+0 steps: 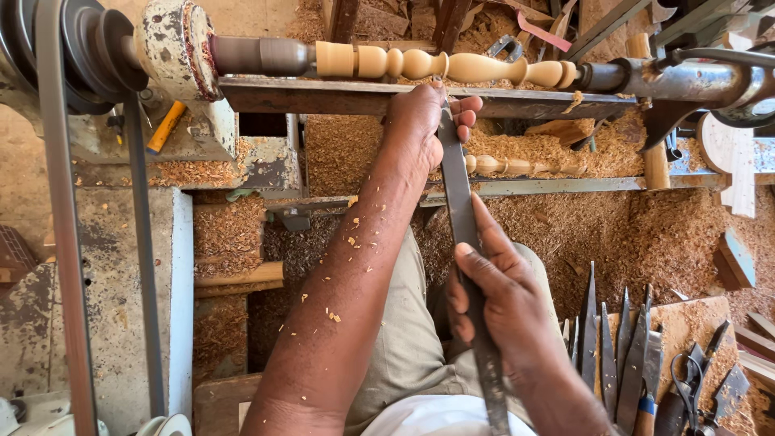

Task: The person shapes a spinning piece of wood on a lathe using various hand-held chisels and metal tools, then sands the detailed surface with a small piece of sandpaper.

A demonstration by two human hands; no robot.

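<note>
The left hand [424,121] clamps the long flat chisel [462,218] down on the steel tool rest [323,97], while the right hand [504,295] grips its lower shaft. The blade tip meets the pale turned spindle [444,64] mounted in the lathe [169,40], near a bead at mid-length. This looks like shaping in progress; a steady, light feed seems called for. Spare chisels [613,347] lie right, amid wood shavings [630,234].

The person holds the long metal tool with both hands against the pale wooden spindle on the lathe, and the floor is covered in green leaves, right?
Not quite. Both the left hand and the right hand do hold the long metal tool against the pale wooden spindle on the lathe, but the head view shows wood shavings below, not green leaves.
</note>
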